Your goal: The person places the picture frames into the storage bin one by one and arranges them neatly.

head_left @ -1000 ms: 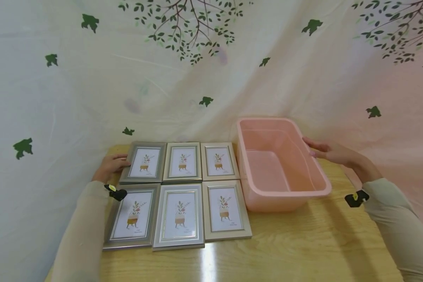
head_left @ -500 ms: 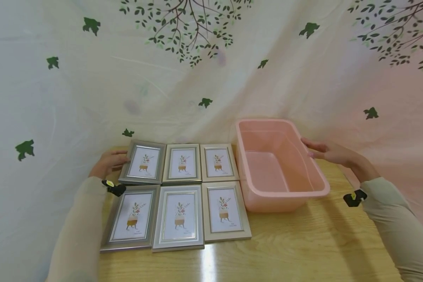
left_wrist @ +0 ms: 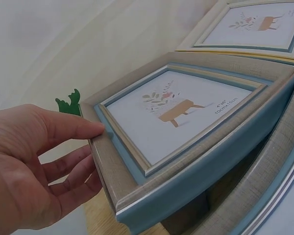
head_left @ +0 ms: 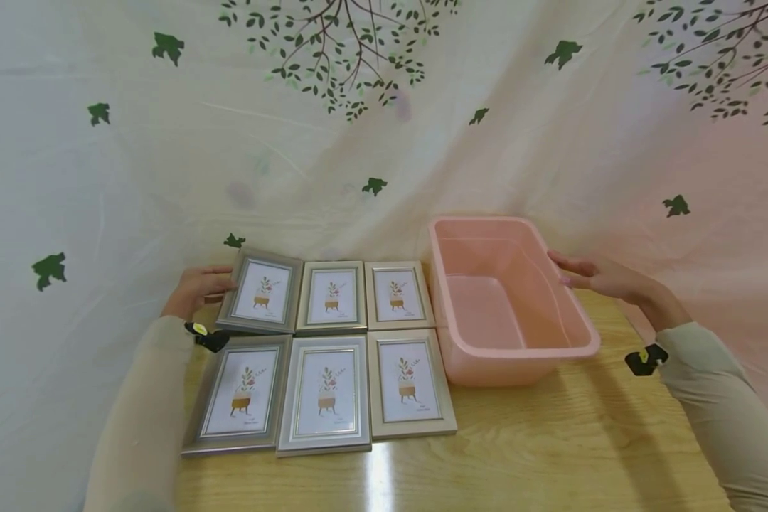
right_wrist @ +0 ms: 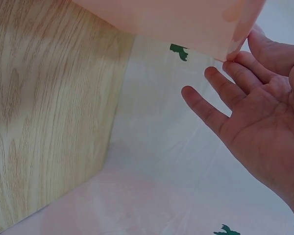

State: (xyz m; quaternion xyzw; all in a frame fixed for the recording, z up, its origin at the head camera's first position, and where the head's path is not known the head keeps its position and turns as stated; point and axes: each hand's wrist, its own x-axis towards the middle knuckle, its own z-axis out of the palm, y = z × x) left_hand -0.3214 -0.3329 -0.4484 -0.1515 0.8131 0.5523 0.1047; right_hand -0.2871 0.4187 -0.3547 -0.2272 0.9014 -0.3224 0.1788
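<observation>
As my head view shows, the far-left gray frame (head_left: 261, 295) lies right of my left grip (head_left: 198, 288), the nearer of two, its long axis near-to-far, well left of the pink bin (head_left: 528, 353). Left wrist: that grip pinches the frame's left edge. Right wrist: my right grip (right_wrist: 267, 112), fingers spread, touches the bin's rim.
</observation>
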